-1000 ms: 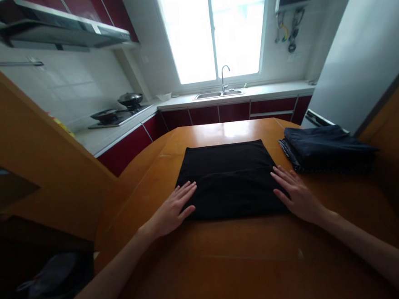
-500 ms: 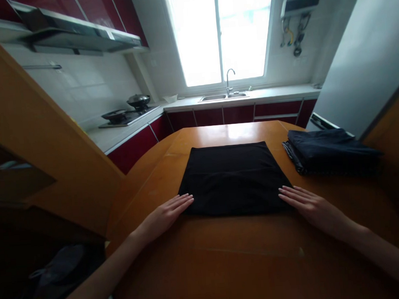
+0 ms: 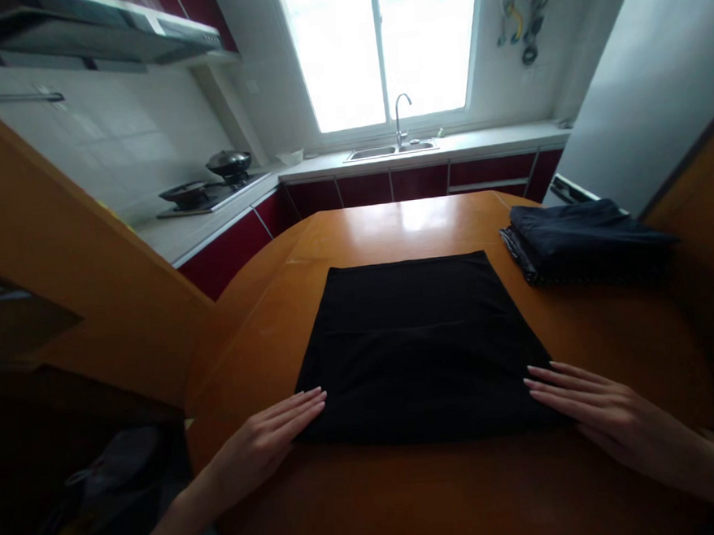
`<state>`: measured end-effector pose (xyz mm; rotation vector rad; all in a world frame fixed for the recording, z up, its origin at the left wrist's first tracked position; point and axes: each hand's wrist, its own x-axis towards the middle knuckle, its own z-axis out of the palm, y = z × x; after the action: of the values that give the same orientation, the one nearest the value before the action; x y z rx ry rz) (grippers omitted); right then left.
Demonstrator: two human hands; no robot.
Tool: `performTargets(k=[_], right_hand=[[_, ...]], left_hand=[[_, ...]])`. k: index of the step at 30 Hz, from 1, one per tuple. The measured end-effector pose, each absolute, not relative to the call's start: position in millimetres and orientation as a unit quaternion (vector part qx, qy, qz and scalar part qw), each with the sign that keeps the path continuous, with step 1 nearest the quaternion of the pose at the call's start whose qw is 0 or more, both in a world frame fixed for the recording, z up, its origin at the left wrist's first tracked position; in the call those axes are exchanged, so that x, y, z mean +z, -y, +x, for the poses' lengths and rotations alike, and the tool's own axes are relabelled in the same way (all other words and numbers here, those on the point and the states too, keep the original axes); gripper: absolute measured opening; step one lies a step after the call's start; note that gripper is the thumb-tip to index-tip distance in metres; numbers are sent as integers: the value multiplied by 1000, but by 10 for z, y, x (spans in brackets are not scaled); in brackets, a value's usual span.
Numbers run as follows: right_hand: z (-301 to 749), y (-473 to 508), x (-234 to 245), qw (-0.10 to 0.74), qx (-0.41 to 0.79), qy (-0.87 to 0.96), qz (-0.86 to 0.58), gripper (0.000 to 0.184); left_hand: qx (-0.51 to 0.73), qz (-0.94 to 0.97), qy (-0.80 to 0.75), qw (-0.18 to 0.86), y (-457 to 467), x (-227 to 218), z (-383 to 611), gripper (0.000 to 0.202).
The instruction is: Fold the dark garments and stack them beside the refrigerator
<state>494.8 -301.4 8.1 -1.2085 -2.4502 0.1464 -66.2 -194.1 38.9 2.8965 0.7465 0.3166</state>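
A folded black cloth (image 3: 418,353), which looks like a garment, lies flat on the wooden table (image 3: 409,492) in front of me. A seam or fold line crosses it, and slight wrinkles show towards its near edge. My left hand (image 3: 271,432) rests at its near left corner, straight fingers laid over the side edge and the thumb hidden. At the near right corner, my right hand (image 3: 612,413) lies the same way, fingers stretched out and slightly apart on the cloth. Both hands look open and touch the cloth.
A stack of dark folded clothes (image 3: 581,244) sits at the table's right. Past the table's far edge are a counter with a sink (image 3: 379,152) and a stove (image 3: 211,198) holding two pans. A fridge (image 3: 644,101) stands on the right, a wooden panel (image 3: 86,237) on the left.
The black cloth has slid nearer to me, with both hands at its sides moving along. The view has tilted down slightly. The dark stack has stayed in place on the table.
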Motion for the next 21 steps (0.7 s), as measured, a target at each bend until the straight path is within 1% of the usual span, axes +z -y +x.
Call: performTargets(k=[2, 4, 6, 8, 10, 11, 14, 17, 21], right_hand=[[4977, 3091, 118, 219, 79, 861, -453, 54], [5008, 3105, 217, 261, 104, 840, -465, 53], [5024, 3060, 381, 311, 135, 813, -472, 48], [5016, 2954, 580, 355, 174, 773, -495, 34], [4991, 2781, 770, 400, 195, 717, -537, 18], [4975, 2670, 849, 422, 192, 687, -559, 14], [4929, 2251, 993, 476, 170, 617, -603, 26], [4896, 1753, 985, 511, 211, 564, -613, 34], [4857, 1098, 735, 537, 276, 500, -621, 32]], left_hand=[[126, 954, -250, 107, 1990, 426, -710, 57], [155, 942, -261, 145, 1994, 523, -735, 49], [186, 922, -288, 181, 1957, 676, -728, 38], [212, 896, -327, 212, 1873, 854, -682, 29], [241, 864, -377, 229, 1726, 1017, -598, 27], [260, 846, -403, 231, 1626, 1083, -545, 27], [328, 793, -459, 229, 1232, 1193, -365, 34], [358, 763, -482, 240, 745, 1172, -193, 43], [341, 739, -498, 298, 113, 910, 3, 53]])
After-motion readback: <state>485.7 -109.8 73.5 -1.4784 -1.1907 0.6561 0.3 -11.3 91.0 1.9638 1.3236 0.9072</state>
